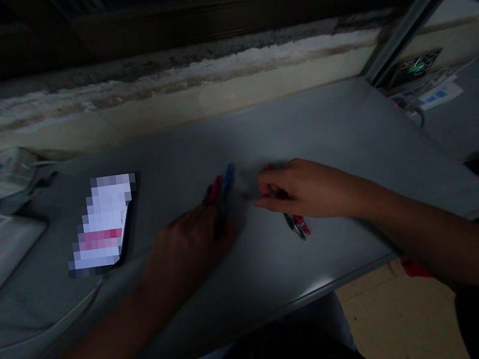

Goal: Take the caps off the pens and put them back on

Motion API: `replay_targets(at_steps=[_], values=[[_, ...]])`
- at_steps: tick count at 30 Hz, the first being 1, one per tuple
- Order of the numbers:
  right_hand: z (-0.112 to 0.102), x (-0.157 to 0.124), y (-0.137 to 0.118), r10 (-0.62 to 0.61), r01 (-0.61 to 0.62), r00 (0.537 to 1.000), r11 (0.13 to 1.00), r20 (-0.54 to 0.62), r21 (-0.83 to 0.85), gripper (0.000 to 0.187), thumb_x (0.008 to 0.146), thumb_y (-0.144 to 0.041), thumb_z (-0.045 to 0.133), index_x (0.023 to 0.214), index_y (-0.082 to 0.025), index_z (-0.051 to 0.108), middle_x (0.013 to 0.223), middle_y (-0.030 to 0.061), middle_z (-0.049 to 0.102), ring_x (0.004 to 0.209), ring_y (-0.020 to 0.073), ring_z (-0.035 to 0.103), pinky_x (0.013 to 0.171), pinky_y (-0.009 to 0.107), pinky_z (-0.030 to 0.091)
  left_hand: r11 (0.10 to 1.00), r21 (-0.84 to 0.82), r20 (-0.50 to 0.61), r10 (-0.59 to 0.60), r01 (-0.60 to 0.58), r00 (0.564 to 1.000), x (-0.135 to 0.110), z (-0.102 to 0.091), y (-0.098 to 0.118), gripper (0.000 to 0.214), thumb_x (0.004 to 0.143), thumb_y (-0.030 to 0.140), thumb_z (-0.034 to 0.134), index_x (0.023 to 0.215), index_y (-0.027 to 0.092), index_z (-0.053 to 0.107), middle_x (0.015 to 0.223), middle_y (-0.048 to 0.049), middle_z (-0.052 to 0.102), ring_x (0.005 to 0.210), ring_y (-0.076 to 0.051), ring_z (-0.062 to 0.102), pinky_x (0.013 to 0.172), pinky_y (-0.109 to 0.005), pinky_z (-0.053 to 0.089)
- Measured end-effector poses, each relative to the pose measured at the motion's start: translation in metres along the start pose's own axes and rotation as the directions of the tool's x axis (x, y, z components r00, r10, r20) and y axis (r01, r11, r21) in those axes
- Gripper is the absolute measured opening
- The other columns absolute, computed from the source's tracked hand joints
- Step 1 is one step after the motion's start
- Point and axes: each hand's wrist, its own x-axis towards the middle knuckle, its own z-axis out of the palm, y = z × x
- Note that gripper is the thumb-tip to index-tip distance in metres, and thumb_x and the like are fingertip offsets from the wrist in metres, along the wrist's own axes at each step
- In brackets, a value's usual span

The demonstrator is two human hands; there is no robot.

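Left hand (pixel 189 239): curled at a red-capped pen (pixel 213 190) and a blue-capped pen (pixel 229 176), grip unclear in shadow. Right hand (pixel 298 189): closed on a red-tipped pen (pixel 296 225). Both pairs lay mid-counter (pixel 303 124), toward the front edge, hands near but apart.

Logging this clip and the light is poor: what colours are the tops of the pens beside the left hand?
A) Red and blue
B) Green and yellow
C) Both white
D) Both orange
A: a red-topped pen and a blue-topped pen stick up past the left hand.
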Motion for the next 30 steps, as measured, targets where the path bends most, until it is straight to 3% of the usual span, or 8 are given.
replay_targets(at_steps=[5, 9, 12, 16, 18, 22, 27, 30], values=[[0.002, 0.0, -0.003, -0.017, 0.019, 0.999, 0.997, -0.033, 0.078, 0.03, 0.112, -0.038, 0.07, 0.09, -0.02, 0.061, 0.071, -0.0036, 0.058, 0.065, 0.0116, 0.051, 0.07, 0.03, 0.03, 0.999, -0.021, -0.063, 0.03, -0.031, 0.998, 0.001, -0.007, -0.001, 0.034, 0.114, 0.029, 0.054, 0.081, 0.024, 0.06, 0.068, -0.0003, 0.065, 0.052, -0.016, 0.059, 0.051, -0.031, 0.04], [0.003, 0.0, -0.008, 0.077, -0.036, 0.989, 0.957, -0.13, 0.288, 0.052, 0.111, -0.065, 0.067, 0.084, -0.02, 0.061, 0.066, -0.0046, 0.055, 0.062, 0.011, 0.049, 0.065, 0.03, 0.032, 0.984, -0.159, -0.13, 0.056, -0.077, 0.99, 0.0, -0.017, 0.007, 0.03, 0.118, 0.029, 0.056, 0.091, 0.023, 0.066, 0.073, 0.0019, 0.067, 0.057, -0.014, 0.062, 0.057, -0.027, 0.049], [0.003, 0.0, -0.012, 0.07, -0.009, 0.992, 0.866, -0.104, 0.5, 0.064, 0.104, -0.078, 0.069, 0.076, -0.022, 0.055, 0.062, -0.0075, 0.042, 0.058, 0.0097, 0.039, 0.059, 0.031, 0.029, 0.939, -0.287, -0.178, 0.142, -0.189, 0.974, -0.003, -0.017, 0.012, 0.022, 0.119, 0.025, 0.058, 0.098, 0.023, 0.067, 0.077, 0.0021, 0.07, 0.064, -0.015, 0.067, 0.065, -0.026, 0.056], [0.006, 0.0, -0.016, -0.075, 0.107, 0.994, 0.701, -0.076, 0.705, 0.065, 0.106, -0.07, 0.075, 0.069, -0.023, 0.051, 0.059, -0.0083, 0.041, 0.056, 0.0083, 0.037, 0.057, 0.03, 0.03, 0.889, -0.404, -0.198, 0.143, -0.213, 0.97, -0.01, -0.007, 0.01, 0.024, 0.119, 0.023, 0.054, 0.098, 0.024, 0.066, 0.08, 0.0006, 0.071, 0.066, -0.015, 0.068, 0.067, -0.026, 0.058], [0.01, 0.002, -0.018, -0.064, 0.152, 0.987, 0.67, -0.147, 0.726, 0.068, 0.107, -0.069, 0.073, 0.064, -0.023, 0.048, 0.054, -0.008, 0.044, 0.051, 0.0078, 0.039, 0.056, 0.03, 0.031, 0.907, -0.391, -0.187, 0.088, -0.156, 0.978, -0.013, -0.004, 0.008, 0.022, 0.121, 0.027, 0.052, 0.107, 0.024, 0.069, 0.085, -0.0006, 0.075, 0.069, -0.016, 0.072, 0.068, -0.025, 0.06], [0.018, 0.005, -0.021, 0.123, 0.155, 0.944, 0.656, -0.307, 0.739, 0.074, 0.108, -0.074, 0.07, 0.059, -0.023, 0.047, 0.051, -0.0067, 0.045, 0.048, 0.0082, 0.046, 0.054, 0.029, 0.038, 0.947, -0.316, -0.212, -0.02, -0.049, 0.977, -0.015, -0.007, 0.01, 0.031, 0.118, 0.044, 0.065, 0.143, 0.025, 0.068, 0.099, -0.0021, 0.085, 0.072, -0.019, 0.078, 0.07, -0.027, 0.065], [0.022, 0.002, -0.026, 0.087, 0.088, 0.98, 0.61, -0.177, 0.788, 0.071, 0.108, -0.069, 0.073, 0.06, -0.022, 0.05, 0.051, -0.0071, 0.045, 0.046, 0.0073, 0.046, 0.049, 0.026, 0.036, 0.967, -0.241, -0.198, 0.029, -0.078, 0.98, -0.011, -0.012, 0.01, 0.023, 0.122, 0.038, 0.059, 0.13, 0.024, 0.075, 0.1, -0.0037, 0.086, 0.079, -0.019, 0.082, 0.074, -0.025, 0.065], [0.02, -0.001, -0.023, -0.021, 0.171, 0.979, 0.623, -0.203, 0.763, 0.067, 0.111, -0.058, 0.074, 0.062, -0.022, 0.046, 0.053, -0.009, 0.034, 0.047, 0.0055, 0.034, 0.048, 0.027, 0.025, 0.938, -0.338, -0.13, 0.034, -0.076, 0.991, -0.015, -0.006, 0.005, 0.035, 0.124, 0.039, 0.049, 0.122, 0.022, 0.08, 0.1, -0.0071, 0.086, 0.085, -0.022, 0.083, 0.078, -0.028, 0.067]])
